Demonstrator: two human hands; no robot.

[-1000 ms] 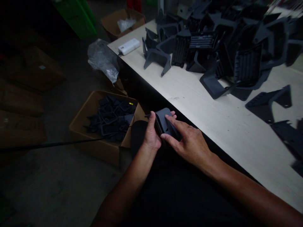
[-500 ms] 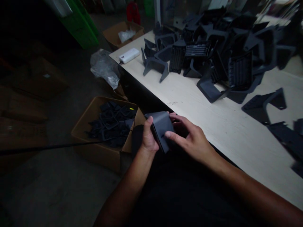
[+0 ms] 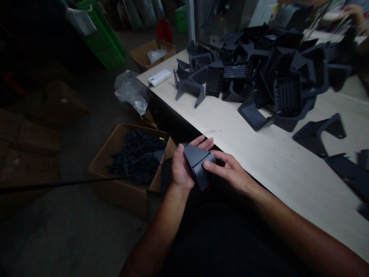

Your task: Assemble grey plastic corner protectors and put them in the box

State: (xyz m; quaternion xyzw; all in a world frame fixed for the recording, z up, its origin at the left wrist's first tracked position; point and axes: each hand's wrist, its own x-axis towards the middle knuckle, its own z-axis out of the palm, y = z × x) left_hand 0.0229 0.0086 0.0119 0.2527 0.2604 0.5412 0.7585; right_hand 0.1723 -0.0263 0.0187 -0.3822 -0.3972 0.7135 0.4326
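A dark grey plastic bracket (image 3: pixel 198 163) with a triangular side face is between my two hands, over my lap at the table's edge. My left hand (image 3: pixel 182 169) cradles it from the left, thumb upright along its edge and fingers stretched out behind it. On the other side, my right hand (image 3: pixel 230 169) pinches the bracket, its thumb lying on the near face and the other fingers partly hidden behind. The underside of the bracket cannot be seen.
A heap of similar brackets (image 3: pixel 256 73) covers the back of the pale table (image 3: pixel 248 150). A white power bank (image 3: pixel 159 77) lies at the table's corner. To the left, a cardboard box (image 3: pixel 115 194) holds more dark parts. A thin black cable (image 3: pixel 72 182) crosses in front of it.
The bracket has been turned so its triangular side now faces up. My left fingers have straightened out behind it, and my right hand has shifted its grip. The view has tilted slightly upward.
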